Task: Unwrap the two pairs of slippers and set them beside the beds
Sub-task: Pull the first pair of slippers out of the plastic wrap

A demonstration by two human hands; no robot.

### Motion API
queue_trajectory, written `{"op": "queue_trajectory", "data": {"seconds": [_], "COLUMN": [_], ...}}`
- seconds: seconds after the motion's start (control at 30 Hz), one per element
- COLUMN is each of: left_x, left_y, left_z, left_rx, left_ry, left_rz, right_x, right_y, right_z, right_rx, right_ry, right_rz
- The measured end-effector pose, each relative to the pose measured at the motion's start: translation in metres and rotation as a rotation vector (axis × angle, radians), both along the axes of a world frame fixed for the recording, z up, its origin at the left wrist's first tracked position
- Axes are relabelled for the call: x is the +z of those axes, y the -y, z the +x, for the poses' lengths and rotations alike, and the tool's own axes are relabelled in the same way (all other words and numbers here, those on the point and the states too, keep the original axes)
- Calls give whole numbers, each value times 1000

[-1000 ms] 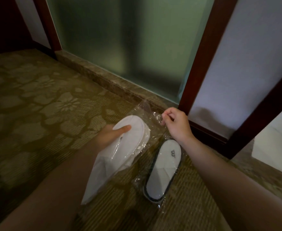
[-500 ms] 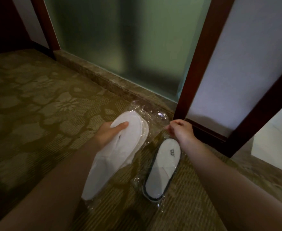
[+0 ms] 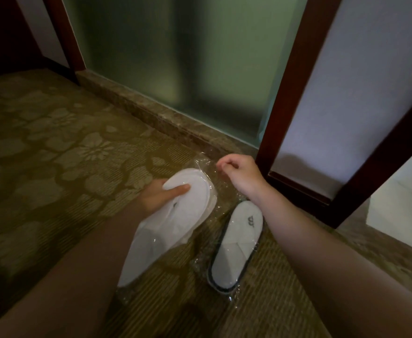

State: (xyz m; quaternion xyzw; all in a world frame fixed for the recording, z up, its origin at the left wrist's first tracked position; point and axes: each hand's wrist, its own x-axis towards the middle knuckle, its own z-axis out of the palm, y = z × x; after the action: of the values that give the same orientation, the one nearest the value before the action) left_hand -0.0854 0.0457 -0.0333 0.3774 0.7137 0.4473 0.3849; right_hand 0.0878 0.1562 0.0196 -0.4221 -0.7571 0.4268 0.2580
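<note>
A white pair of slippers [image 3: 175, 223] in a clear plastic wrapper is held above the carpet by my left hand [image 3: 159, 195], thumb pressed on top. My right hand [image 3: 240, 173] pinches the loose end of that clear wrapper [image 3: 208, 167] just beyond the slippers' far tip. A second wrapped pair of slippers [image 3: 236, 245], white with a dark sole edge and a small logo, lies on the carpet to the right, under my right forearm.
A patterned olive carpet [image 3: 61, 157] covers the floor. A marble sill [image 3: 156, 118] runs under a frosted glass panel [image 3: 180, 59]. A dark wooden door frame [image 3: 282, 93] stands close behind my right hand. No bed is in view.
My right hand has shifted along the wrapper's far end, first dropping toward the door frame, then rising again while still pinching the plastic. The held pair stays in my left hand.
</note>
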Motion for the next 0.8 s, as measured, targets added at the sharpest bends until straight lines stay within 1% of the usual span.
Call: {"op": "queue_trajectory", "data": {"seconds": [0.07,0.17,0.37,0.43,0.57,0.73,0.8], "left_x": [-1,-3,-5,-4,-1,-3,-4], "left_y": [0,-1,-4,-3,-1,1,3], "left_z": [1,2,3,3,5,2,-1], "left_rx": [-31,-85,-27,-42,-63,-83,-99], "left_ry": [18,1,-69,-71,-80,-162,-241], "left_rz": [12,16,11,16,-1,26,26], "right_x": [0,-1,0,3,6,7,10], "right_y": [0,-1,3,6,9,13,14], "right_z": [0,6,14,14,10,6,7], "right_rx": [-9,18,153,198,253,310,315], "right_ry": [-8,-65,72,141,208,259,265], "right_rz": [-116,-370,-551,-555,-521,-364,-312]}}
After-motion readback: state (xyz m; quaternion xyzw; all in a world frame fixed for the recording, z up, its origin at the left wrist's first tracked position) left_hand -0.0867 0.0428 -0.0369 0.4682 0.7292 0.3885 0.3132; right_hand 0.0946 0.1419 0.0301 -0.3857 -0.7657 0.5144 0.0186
